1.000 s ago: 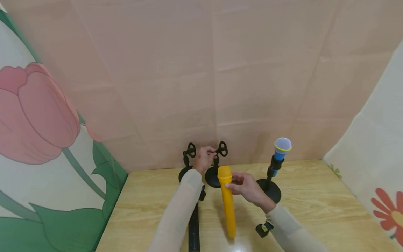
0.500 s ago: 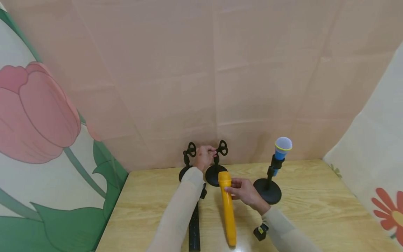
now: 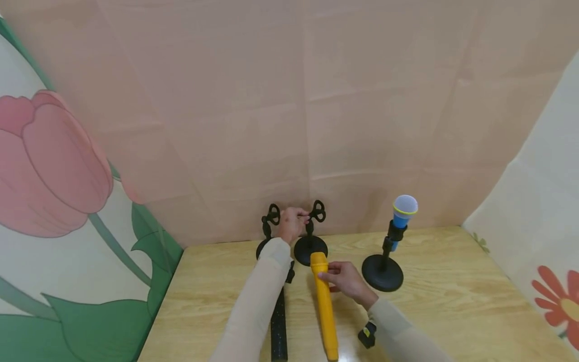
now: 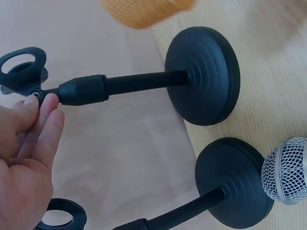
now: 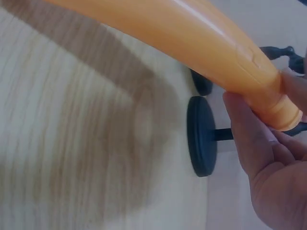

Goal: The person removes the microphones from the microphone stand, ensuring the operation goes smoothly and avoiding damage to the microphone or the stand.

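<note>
My left hand [image 3: 291, 226] pinches the joint under the clip [image 4: 24, 69] of the middle black microphone stand [image 3: 310, 246], which stands upright at the back of the table. My right hand [image 3: 350, 284] holds a yellow microphone [image 3: 324, 317] between thumb and fingers just below its head. Its head end points toward the middle stand's base and its tail toward me. In the right wrist view the yellow microphone [image 5: 192, 40] casts a shadow on the wood. The clip of the middle stand is unoccupied.
Left of the middle stand is another black stand [image 3: 273, 215], partly behind my left arm. A black microphone [image 3: 279, 332] with a silver mesh head [image 4: 288, 172] lies before it. At right, a stand [image 3: 382, 274] carries a blue-and-white microphone [image 3: 404, 211]. A pinkish backdrop [image 3: 226, 125] rises behind the table.
My right hand has brought the yellow microphone lower in the head view, toward me and slightly left. My left hand stays at the middle stand's clip joint.
</note>
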A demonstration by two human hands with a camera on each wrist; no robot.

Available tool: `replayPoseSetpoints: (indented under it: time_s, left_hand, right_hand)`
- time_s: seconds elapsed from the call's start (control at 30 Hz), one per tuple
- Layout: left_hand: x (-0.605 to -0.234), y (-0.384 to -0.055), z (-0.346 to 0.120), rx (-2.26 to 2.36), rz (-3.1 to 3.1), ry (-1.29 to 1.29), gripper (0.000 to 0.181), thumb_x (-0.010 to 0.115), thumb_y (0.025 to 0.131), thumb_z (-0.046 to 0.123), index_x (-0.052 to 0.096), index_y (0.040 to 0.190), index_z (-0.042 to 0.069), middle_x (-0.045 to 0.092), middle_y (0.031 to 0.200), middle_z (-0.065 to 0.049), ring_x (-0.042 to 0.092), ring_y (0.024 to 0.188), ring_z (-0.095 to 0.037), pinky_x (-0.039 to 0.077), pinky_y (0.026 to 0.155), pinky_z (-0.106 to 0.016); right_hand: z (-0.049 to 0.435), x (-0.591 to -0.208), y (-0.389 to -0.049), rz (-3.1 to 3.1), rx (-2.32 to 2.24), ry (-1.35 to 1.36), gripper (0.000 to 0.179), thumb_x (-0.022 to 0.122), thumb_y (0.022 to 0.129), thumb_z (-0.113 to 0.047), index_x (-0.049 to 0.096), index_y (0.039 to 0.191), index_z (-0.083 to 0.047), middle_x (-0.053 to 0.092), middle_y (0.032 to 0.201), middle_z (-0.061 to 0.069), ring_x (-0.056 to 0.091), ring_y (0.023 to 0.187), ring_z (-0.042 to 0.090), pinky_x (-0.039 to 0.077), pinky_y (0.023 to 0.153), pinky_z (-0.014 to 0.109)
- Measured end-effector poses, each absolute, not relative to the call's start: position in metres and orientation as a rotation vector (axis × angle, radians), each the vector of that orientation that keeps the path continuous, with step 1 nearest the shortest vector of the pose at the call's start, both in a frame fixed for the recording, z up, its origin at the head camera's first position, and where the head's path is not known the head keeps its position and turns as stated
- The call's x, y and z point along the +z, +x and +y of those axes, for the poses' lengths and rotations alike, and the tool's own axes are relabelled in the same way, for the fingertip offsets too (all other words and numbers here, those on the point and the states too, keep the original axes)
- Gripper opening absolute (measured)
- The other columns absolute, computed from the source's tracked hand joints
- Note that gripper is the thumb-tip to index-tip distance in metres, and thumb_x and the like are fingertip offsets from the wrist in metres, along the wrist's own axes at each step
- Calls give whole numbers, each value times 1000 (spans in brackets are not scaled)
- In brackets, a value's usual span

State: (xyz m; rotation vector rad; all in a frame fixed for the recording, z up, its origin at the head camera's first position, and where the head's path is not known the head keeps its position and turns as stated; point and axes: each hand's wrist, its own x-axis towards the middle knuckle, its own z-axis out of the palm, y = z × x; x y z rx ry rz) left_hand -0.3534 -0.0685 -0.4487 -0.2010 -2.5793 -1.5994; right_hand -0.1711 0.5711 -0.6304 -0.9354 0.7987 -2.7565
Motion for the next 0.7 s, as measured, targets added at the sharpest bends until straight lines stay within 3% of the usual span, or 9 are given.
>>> replayPoseSetpoints:
  time_s: [0.1,0.47,0.7]
  left_hand:
    - [-450,-354,-70,-1520,-2602,-262,17,63,93,-9,76,99,-1,73,101,-14,71,88,-29,56,73,-24]
    - [-450,-353,-69,-1366,-2658,-282,17,64,93,-7,77,99,2,73,100,-11,71,87,-24,56,75,-25]
    - [-448,-352,-67,-1319,-2693,-260,18,63,95,-5,77,103,3,72,107,-16,71,91,-25,56,77,-28]
  right_hand:
    - [615,-666,-183,1005,-2744,-833,84,9,98,18,-6,159,-38,30,160,0,46,136,27,51,95,46]
    - [604,-654,-171,1267,-2775,-692,78,8,100,14,-2,160,-35,35,158,-1,51,132,25,51,95,43]
    - [620,-670,-176,1321,-2796,-654,78,8,100,14,-2,160,-35,33,158,0,54,129,25,58,80,43]
